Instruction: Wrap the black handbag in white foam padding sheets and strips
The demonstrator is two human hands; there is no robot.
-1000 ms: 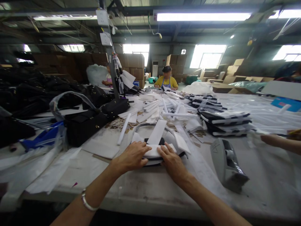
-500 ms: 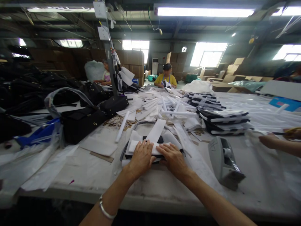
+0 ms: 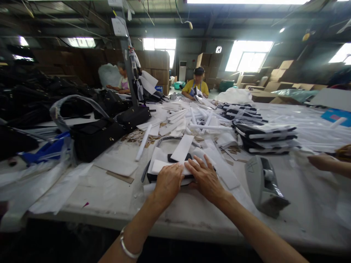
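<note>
A black handbag (image 3: 151, 178) lies on the table in front of me, its handle in grey wrap arching away from me. A folded white foam sheet (image 3: 158, 166) covers its near edge, and a white strip (image 3: 182, 147) sticks out behind. My left hand (image 3: 168, 182) is closed over the foam at the bag's near edge, thumb tucked in. Beside it, my right hand (image 3: 206, 179) rests on the same edge with fingers spread and raised a little, its thumb low at the front. The bag's front is partly hidden by both hands.
A grey tape dispenser (image 3: 263, 186) stands to the right, before a stack of black bags (image 3: 265, 138). White offcuts (image 3: 178, 120) heap beyond my hands. Another wrapped black bag (image 3: 94, 137) stands left. A co-worker's hand (image 3: 320, 161) reaches in at far right; other people sit across the table.
My right hand's fingers have lifted and spread apart. My left hand has curled more tightly over the edge. The view has tilted slightly down.
</note>
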